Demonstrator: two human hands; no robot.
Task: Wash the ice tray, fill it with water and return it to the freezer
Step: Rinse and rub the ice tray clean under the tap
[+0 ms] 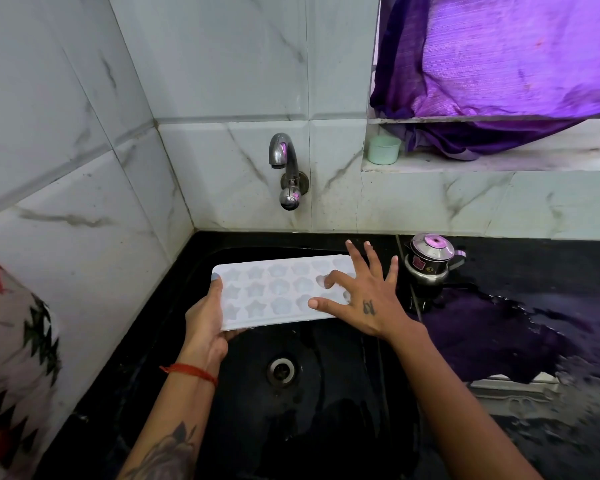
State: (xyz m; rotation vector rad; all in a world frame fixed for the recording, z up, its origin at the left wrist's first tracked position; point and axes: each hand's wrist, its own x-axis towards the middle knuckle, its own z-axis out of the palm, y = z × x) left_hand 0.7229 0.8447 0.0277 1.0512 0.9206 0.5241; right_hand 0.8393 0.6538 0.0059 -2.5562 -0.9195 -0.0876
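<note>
Holding the ice tray over the sink, left hand grips its end, right hand spread on top; tap dry, so washing, filling and freezing remain.

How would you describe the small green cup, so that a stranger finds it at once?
Start at the tap on the tiled wall above the black sink. To its right is a ledge under the purple curtain. The green cup stands at the ledge's left end, the only pale green thing there.
</note>
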